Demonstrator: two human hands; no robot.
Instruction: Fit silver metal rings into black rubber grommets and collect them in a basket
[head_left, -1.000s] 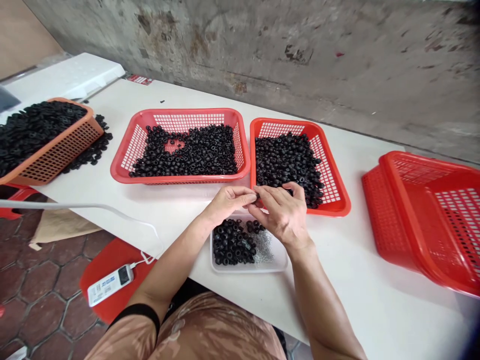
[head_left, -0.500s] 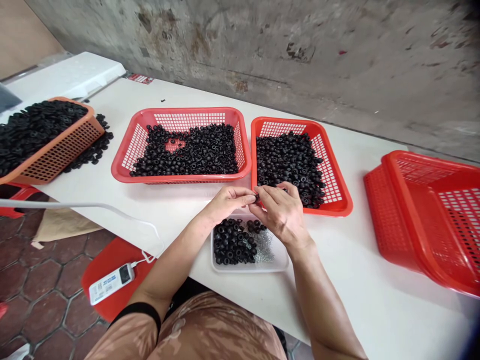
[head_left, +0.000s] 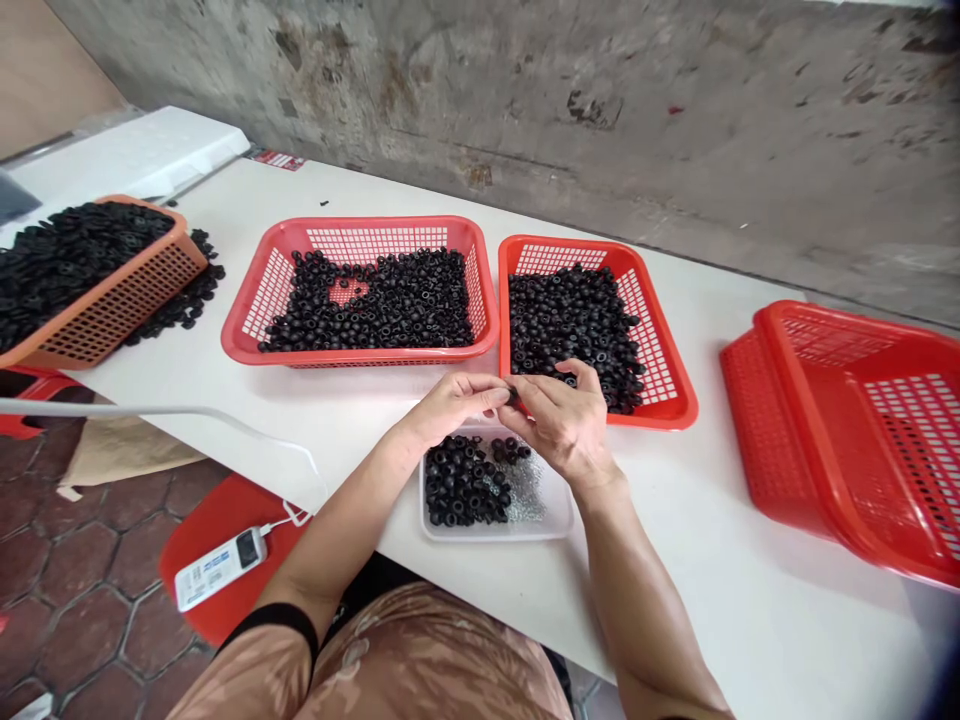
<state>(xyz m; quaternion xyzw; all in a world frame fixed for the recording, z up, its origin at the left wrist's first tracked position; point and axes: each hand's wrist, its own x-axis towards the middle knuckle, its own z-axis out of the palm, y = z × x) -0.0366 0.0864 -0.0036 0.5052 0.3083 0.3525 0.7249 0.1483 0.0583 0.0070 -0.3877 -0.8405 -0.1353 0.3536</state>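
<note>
Our left fingers (head_left: 489, 400) and right fingers (head_left: 536, 393) pinch a small, mostly hidden black piece (head_left: 513, 396) near frame centre.

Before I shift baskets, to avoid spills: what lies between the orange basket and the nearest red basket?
In the head view, loose black pieces lie beside the orange basket, then white tabletop.

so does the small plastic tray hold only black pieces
No, the tray also holds small silvery bits beside the black pieces.

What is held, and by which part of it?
A small black piece, in the fingers of the left hand and right hand; its gripped part is hidden.
</note>
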